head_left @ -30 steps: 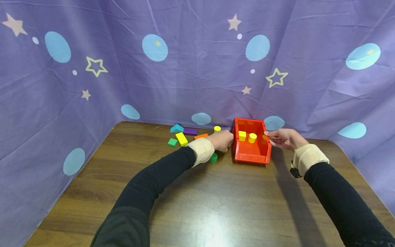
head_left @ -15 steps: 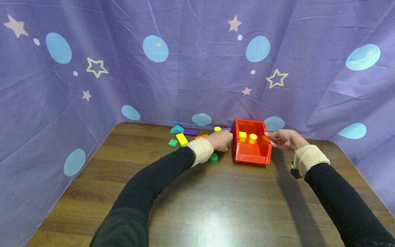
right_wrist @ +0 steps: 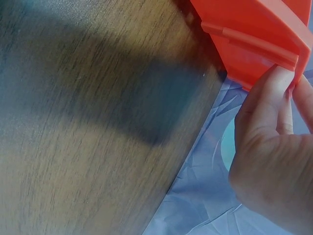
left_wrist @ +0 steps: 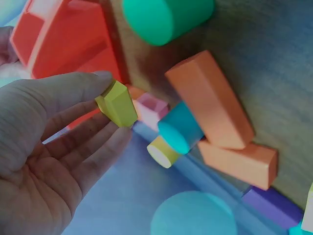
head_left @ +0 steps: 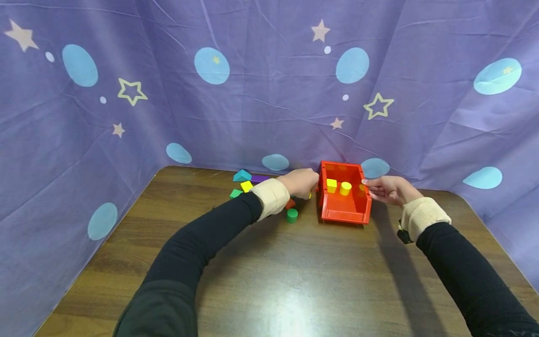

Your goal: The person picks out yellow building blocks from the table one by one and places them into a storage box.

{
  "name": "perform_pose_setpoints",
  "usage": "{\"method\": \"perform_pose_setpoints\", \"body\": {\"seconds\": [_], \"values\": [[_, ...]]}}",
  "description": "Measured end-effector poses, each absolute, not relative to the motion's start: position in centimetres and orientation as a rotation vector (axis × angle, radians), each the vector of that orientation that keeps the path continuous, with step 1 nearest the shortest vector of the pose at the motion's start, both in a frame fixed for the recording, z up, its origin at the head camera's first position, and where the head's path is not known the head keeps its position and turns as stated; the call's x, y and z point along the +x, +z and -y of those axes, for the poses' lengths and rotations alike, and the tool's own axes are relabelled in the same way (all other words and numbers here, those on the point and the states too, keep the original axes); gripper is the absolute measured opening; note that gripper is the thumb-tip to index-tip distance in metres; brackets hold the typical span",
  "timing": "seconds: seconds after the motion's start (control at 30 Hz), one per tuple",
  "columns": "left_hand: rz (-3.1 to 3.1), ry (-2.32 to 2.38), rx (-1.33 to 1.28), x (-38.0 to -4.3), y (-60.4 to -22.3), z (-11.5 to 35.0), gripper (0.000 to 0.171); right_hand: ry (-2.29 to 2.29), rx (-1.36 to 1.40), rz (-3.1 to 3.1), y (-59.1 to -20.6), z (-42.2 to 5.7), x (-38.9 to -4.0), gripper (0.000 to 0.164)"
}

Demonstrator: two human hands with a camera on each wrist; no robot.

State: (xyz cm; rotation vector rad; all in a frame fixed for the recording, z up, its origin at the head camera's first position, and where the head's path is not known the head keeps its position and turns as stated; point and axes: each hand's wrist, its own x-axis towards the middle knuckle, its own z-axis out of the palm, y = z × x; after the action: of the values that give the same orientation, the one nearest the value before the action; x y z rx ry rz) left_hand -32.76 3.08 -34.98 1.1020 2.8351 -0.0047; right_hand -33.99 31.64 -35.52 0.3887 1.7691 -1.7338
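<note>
My left hand pinches a small yellow block between thumb and fingertips, just left of the red bin. In the left wrist view the block is off to the side of the other blocks, near the bin's wall. My right hand grips the bin's right side wall, with its thumb at the rim in the head view. Inside the bin lie a yellow cube and a yellow cylinder. From the head, the left hand hides most of the pinched block.
Left of the bin are a green cylinder, two orange blocks, a blue cylinder, a pink block and a purple block. A blue triangular block lies farther left. A purple curtain hangs behind the table.
My left hand has risen slightly beside the bin, uncovering a bit of red-orange block and covering others behind the wrist. The right hand and bin stay in place.
</note>
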Motion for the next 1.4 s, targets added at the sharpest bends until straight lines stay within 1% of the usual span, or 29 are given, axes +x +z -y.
{"method": "perform_pose_setpoints", "body": {"seconds": [0.1, 0.2, 0.3, 0.43, 0.5, 0.6, 0.67, 0.77, 0.93, 1.0, 1.17, 1.4], "values": [[-2.837, -0.005, 1.122, -32.5, -34.0, -3.1, 0.011, -1.737, 0.371, -1.768, -35.5, -31.7, -33.9, 0.035], [-2.825, 0.026, 1.102, -32.4, -33.0, -3.1, 0.013, -1.742, 0.369, -1.768, -35.5, -31.6, -33.8, 0.035], [-2.808, 0.043, 1.100, -32.5, -31.8, -3.3, 0.025, -1.742, 0.383, -1.769, -35.5, -31.6, -33.8, 0.035], [-2.810, 0.050, 1.132, -32.4, -30.0, -3.5, 0.034, -1.743, 0.395, -1.759, -35.4, -31.6, -33.9, 0.034], [-2.816, 0.051, 1.138, -32.2, -29.2, -3.7, 0.029, -1.742, 0.383, -1.757, -35.4, -31.6, -33.9, 0.035], [-2.810, 0.050, 1.126, -32.0, -28.3, -4.0, 0.017, -1.739, 0.363, -1.758, -35.5, -31.7, -33.9, 0.037], [-2.800, 0.044, 1.123, -31.8, -27.7, -4.3, 0.016, -1.736, 0.362, -1.767, -35.5, -31.7, -33.9, 0.038], [-2.783, 0.020, 1.128, -31.7, -27.2, -4.8, 0.019, -1.735, 0.373, -1.775, -35.5, -31.6, -33.8, 0.037], [-2.765, -0.037, 1.143, -31.6, -26.5, -5.9, 0.032, -1.742, 0.363, -1.763, -35.5, -31.6, -33.8, 0.037], [-2.758, -0.057, 1.143, -31.5, -26.3, -6.3, 0.034, -1.749, 0.354, -1.753, -35.5, -31.7, -33.8, 0.038], [-2.742, -0.073, 1.133, -31.4, -26.2, -7.5, 0.033, -1.761, 0.349, -1.740, -35.4, -31.8, -33.8, 0.039], [-2.729, -0.114, 1.120, -31.2, -26.2, -9.3, 0.024, -1.744, 0.356, -1.748, -35.4, -31.7, -33.9, 0.038]]}}
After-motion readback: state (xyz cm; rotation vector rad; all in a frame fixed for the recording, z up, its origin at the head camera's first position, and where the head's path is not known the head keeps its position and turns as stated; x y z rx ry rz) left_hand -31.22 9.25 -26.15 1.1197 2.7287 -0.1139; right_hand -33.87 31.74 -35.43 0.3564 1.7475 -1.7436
